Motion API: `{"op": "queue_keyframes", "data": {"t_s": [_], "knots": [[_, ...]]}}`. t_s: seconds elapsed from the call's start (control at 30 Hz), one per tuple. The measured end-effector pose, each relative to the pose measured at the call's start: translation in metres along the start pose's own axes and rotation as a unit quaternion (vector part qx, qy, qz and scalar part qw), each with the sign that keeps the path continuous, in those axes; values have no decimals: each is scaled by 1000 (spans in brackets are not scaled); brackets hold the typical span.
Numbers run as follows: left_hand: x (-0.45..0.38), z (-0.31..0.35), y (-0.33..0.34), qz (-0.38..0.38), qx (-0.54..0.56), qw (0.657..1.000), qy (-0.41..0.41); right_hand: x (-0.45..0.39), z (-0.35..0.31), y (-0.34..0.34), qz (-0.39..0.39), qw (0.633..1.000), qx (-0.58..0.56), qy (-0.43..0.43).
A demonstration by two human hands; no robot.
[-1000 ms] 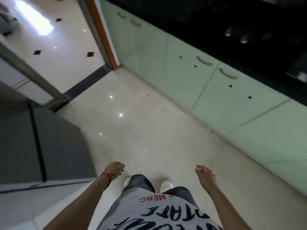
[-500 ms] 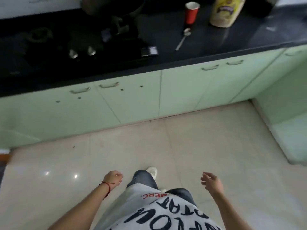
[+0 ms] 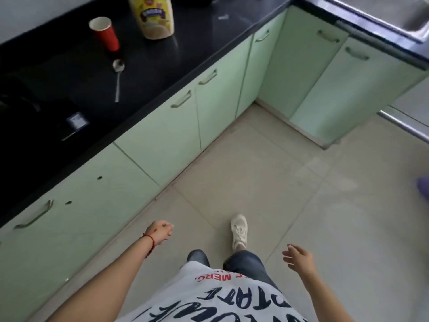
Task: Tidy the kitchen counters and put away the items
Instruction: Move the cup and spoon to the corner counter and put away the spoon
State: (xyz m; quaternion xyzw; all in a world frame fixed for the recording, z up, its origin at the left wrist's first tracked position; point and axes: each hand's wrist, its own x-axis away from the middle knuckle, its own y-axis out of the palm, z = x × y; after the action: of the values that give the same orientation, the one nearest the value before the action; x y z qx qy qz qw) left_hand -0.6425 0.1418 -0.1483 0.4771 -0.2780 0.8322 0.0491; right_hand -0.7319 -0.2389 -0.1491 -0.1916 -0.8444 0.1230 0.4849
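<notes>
Both hands are hanging empty, left hand [image 3: 160,231] loosely curled, right hand [image 3: 299,258] spread (low, over floor); cup [image 3: 104,33], spoon [image 3: 118,76], jar [image 3: 152,16] sitting on the surface [image 3: 162,59].

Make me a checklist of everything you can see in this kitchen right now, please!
Surface: black counter, dark and glossy.
Job's things: red cup upright; spoon lying just in front of it; yellow container standing beside the cup.
Clutter: small square item near the counter edge.
Grippers: left hand and right hand hold nothing, over the floor.
Cables: nothing seen.
Surroundings: green cabinets, steel sink, tiled floor.
</notes>
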Motion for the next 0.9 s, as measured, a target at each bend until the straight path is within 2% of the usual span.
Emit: {"op": "queue_keyframes", "data": {"t_s": [0.23, 0.43, 0.67, 0.9], "knots": [[-49, 110, 29, 8, 31, 999, 6, -80, -73, -29, -1, 1000, 6, -2], [-62, 155, 38, 40, 104, 994, -23, -144, -170, -34, -46, 995, 83, -36], [-86, 176, 15, 77, 181, 977, -87, -196, -285, 21, -111, 984, 114, -78], [-134, 196, -27, 95, 231, 958, -139, -230, -374, 79, -128, 977, 144, -95]]}}
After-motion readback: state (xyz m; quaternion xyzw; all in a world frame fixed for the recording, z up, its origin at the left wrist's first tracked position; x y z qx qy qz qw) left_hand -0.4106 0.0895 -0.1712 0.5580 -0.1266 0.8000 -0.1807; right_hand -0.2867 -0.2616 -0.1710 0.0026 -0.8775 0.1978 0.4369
